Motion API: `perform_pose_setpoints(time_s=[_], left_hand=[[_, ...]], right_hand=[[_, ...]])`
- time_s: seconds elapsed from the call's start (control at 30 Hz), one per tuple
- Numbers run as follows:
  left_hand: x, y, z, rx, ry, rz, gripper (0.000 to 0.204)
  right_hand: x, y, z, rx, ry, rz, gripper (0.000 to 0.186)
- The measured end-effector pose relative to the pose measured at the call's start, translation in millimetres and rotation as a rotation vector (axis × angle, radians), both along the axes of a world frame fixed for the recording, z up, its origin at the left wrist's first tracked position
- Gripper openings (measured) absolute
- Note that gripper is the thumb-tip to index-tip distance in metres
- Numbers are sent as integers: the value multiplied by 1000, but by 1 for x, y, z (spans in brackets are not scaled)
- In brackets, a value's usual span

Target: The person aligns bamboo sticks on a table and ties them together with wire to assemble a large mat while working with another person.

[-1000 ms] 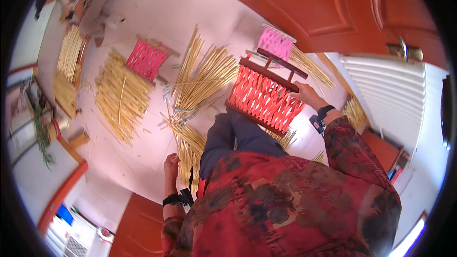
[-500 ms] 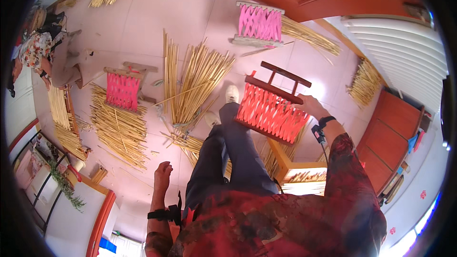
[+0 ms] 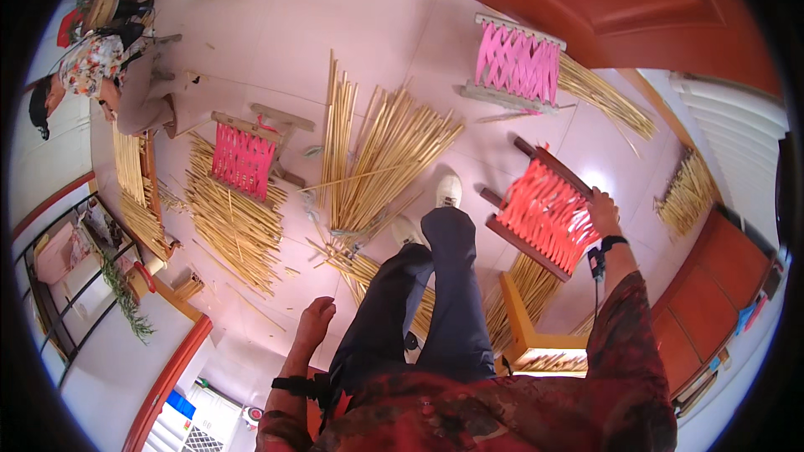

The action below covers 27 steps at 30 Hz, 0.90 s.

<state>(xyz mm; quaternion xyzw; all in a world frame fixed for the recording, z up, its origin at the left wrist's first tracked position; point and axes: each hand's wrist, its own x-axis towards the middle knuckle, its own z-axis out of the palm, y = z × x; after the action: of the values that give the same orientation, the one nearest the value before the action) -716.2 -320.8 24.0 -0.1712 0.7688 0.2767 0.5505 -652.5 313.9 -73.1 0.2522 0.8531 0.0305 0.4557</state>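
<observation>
My right hand [image 3: 605, 213] grips the dark wooden bar of a folding stool [image 3: 544, 216] by its upper right corner. Woven red straps form the stool's seat, and it hangs tilted above the floor to the right of my legs. My left hand [image 3: 315, 322] is down beside my left thigh, holding nothing, its fingers loosely bent and a little apart. A second stool with pink straps [image 3: 519, 63] stands ahead on the right. Another pink-strapped stool [image 3: 243, 159] is at the left, by a spread of straw-coloured sticks [image 3: 234, 222].
Long thin sticks [image 3: 389, 159] lie fanned out ahead of my feet. A wooden-edged box [image 3: 536, 343] is close by my right leg. At the far left another person [image 3: 92, 67] bends over more sticks. A red door [image 3: 586, 0] spans the top right; a reddish cabinet [image 3: 703, 285] stands right.
The red-strapped stool has swung to the right and turned in my right hand, so its leg ends point left. My legs have shifted in a step, and the view has turned somewhat.
</observation>
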Motion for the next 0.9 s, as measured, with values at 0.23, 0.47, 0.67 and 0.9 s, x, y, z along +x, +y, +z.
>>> perform_pose_setpoints(time_s=[0.23,0.47,0.67,0.9], left_hand=[[-26,13,15,28,78,161,29],[15,-2,18,7,251,239,29],[70,-22,1,17,313,450,32],[154,-65,-43,-147,415,517,26]], right_hand=[[50,-49,-41,-335,417,-9,41],[-54,-158,57,-810,44,-125,25],[-108,-187,79,-932,-50,296,31],[-203,-246,122,-790,-140,637,35]])
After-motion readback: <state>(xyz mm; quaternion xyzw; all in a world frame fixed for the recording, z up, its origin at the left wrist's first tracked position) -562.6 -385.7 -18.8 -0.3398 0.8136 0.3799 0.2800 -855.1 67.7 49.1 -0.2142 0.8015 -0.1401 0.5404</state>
